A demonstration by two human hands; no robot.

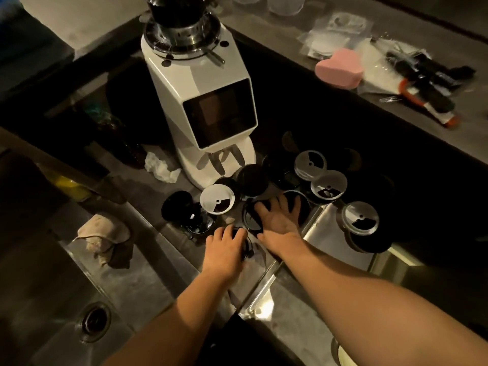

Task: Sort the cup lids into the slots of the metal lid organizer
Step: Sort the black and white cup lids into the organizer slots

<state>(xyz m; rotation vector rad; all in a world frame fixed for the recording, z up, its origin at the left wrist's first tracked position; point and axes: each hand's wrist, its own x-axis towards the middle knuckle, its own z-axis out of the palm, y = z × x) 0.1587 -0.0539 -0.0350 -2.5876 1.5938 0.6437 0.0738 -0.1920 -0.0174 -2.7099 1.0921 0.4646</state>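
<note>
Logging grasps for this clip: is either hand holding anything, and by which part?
The left hand grips a black lid by its rim; the right hand lies spread on other black lids, gripping nothing.

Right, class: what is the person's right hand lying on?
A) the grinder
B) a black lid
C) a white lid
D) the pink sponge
B: the right hand lies flat, fingers spread, on a black lid.
</note>
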